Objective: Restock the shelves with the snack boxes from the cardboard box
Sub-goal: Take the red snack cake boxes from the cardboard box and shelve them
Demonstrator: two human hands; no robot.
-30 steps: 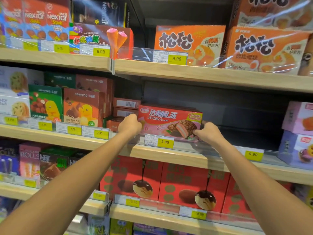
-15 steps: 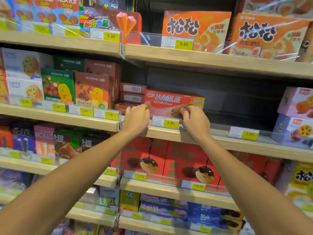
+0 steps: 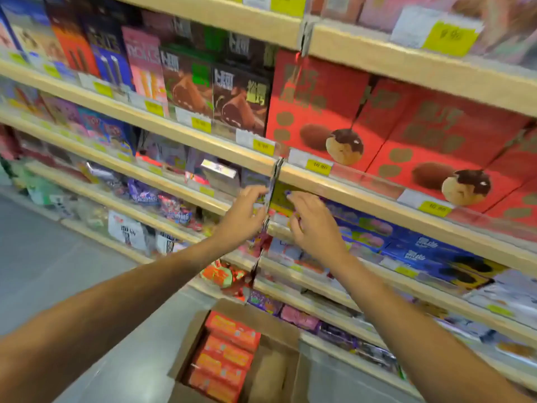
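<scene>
The left hand (image 3: 242, 218) and right hand (image 3: 316, 228) are holding nothing, their fingers loosely spread.
They are hovering side by side before the shelves (image 3: 377, 200) — at six o'clock from them, orange snack boxes (image 3: 229, 344) are lying stacked inside the open cardboard box (image 3: 270, 373).

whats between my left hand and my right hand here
In the head view, a thin dark vertical strip hangs between the left hand and the right hand. Blur hides whether either hand touches it.
</scene>
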